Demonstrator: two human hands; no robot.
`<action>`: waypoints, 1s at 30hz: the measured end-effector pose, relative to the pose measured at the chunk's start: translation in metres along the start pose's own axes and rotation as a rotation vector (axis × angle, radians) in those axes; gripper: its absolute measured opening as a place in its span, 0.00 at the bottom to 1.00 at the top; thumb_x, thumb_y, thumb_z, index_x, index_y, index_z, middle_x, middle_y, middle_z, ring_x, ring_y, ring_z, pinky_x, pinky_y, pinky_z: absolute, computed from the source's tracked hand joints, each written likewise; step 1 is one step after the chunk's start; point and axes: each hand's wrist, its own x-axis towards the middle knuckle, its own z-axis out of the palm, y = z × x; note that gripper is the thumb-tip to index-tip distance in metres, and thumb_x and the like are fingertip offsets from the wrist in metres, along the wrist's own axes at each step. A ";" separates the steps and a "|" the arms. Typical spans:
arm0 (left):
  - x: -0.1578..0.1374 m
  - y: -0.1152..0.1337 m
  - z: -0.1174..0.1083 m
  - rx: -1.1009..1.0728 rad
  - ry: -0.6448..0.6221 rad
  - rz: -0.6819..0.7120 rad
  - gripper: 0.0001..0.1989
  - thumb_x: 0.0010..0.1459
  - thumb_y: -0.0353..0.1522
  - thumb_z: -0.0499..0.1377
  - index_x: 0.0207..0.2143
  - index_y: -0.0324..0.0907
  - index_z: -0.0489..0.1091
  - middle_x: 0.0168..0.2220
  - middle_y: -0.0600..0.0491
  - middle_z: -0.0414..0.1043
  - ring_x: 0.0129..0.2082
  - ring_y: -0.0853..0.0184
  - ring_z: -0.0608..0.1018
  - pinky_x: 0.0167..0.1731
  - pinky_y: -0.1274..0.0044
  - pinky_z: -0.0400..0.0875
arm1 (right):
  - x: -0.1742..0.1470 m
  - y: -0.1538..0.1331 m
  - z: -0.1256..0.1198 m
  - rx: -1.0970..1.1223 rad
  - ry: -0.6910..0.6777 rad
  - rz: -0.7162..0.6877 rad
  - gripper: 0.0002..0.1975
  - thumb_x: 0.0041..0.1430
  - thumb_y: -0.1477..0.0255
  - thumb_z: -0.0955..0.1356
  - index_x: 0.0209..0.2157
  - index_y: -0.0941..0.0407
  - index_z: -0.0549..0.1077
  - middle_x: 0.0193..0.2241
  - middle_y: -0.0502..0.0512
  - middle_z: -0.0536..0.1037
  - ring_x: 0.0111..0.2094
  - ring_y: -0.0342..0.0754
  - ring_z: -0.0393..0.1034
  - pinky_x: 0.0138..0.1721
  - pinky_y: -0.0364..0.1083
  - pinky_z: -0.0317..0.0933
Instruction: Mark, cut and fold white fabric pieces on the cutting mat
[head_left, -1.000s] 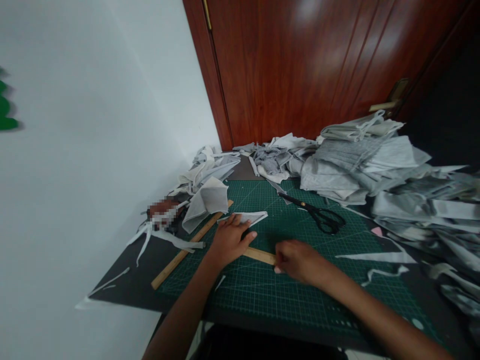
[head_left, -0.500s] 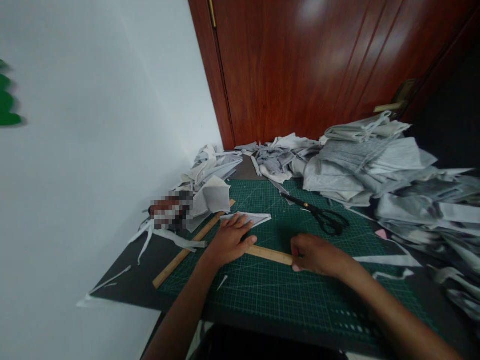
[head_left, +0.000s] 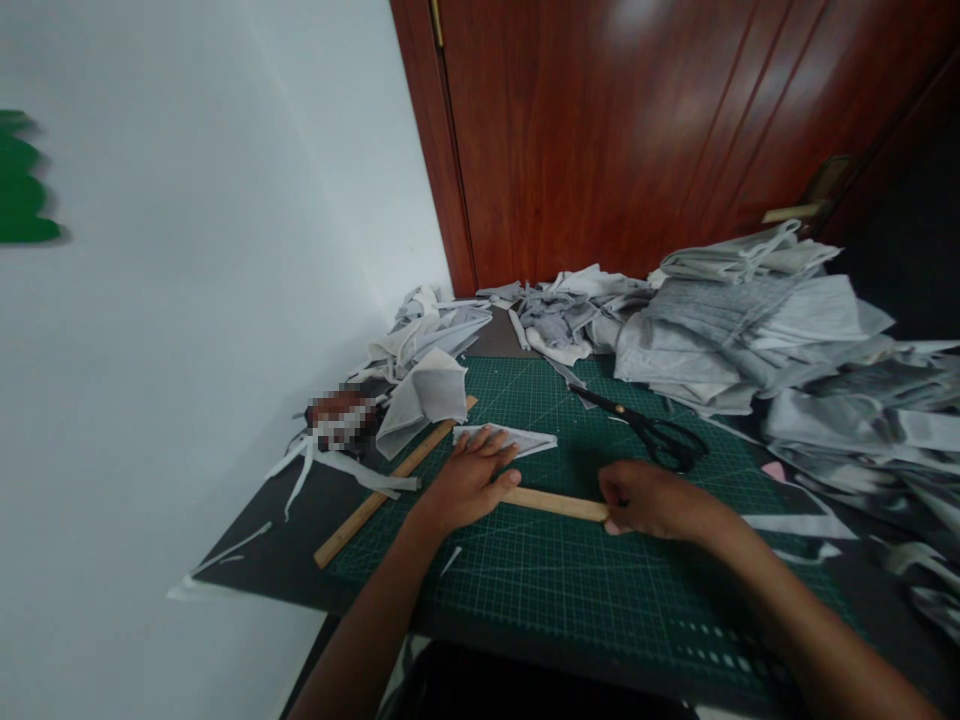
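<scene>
My left hand (head_left: 474,483) lies flat with fingers spread on a folded piece of pale grey fabric (head_left: 531,440). Its thumb rests by the left end of a short wooden ruler (head_left: 559,504). The ruler's right end is pinched between the thumb and fingers of my right hand (head_left: 652,500), close to the cutting mat. Both pieces lie on the green cutting mat (head_left: 555,590). Beyond my right hand, black-handled scissors (head_left: 637,420) rest on the mat, blades pointing to the far left.
A second, longer wooden ruler (head_left: 390,490) lies slanted at the left. Grey fabric heaps (head_left: 727,320) fill the right and back. More fabric (head_left: 427,390) sits by the wall, beside a blurred-out object (head_left: 337,418). Thin offcuts (head_left: 802,523) are scattered about.
The whole view has shifted slightly, so things appear a little further right. My right hand has slid slightly right, and a bit more of the short ruler shows between my hands.
</scene>
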 end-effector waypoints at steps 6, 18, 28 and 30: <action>-0.002 -0.013 -0.003 -0.087 0.025 -0.060 0.25 0.75 0.40 0.39 0.64 0.49 0.66 0.69 0.53 0.59 0.72 0.58 0.54 0.70 0.57 0.48 | -0.003 0.016 -0.015 0.096 -0.127 -0.102 0.05 0.53 0.72 0.70 0.28 0.55 0.69 0.29 0.50 0.72 0.32 0.48 0.66 0.29 0.44 0.52; 0.009 0.046 0.028 0.000 -0.015 0.157 0.35 0.70 0.53 0.45 0.69 0.42 0.57 0.71 0.47 0.53 0.72 0.54 0.52 0.70 0.58 0.44 | 0.012 0.057 -0.039 0.436 0.051 -0.280 0.22 0.62 0.49 0.65 0.34 0.54 0.74 0.26 0.48 0.68 0.27 0.47 0.61 0.29 0.44 0.54; 0.002 0.055 0.035 0.046 0.014 0.185 0.49 0.54 0.67 0.48 0.70 0.50 0.56 0.69 0.45 0.57 0.70 0.45 0.56 0.67 0.52 0.48 | 0.039 0.035 0.004 0.141 0.260 -0.299 0.12 0.66 0.68 0.62 0.31 0.55 0.73 0.30 0.55 0.75 0.34 0.51 0.70 0.38 0.47 0.59; 0.002 0.055 0.035 0.071 0.030 0.187 0.50 0.53 0.68 0.49 0.69 0.49 0.57 0.68 0.44 0.59 0.68 0.45 0.58 0.67 0.53 0.49 | 0.039 0.037 0.002 0.118 0.276 -0.279 0.11 0.66 0.69 0.62 0.32 0.55 0.74 0.32 0.56 0.75 0.35 0.51 0.70 0.39 0.47 0.59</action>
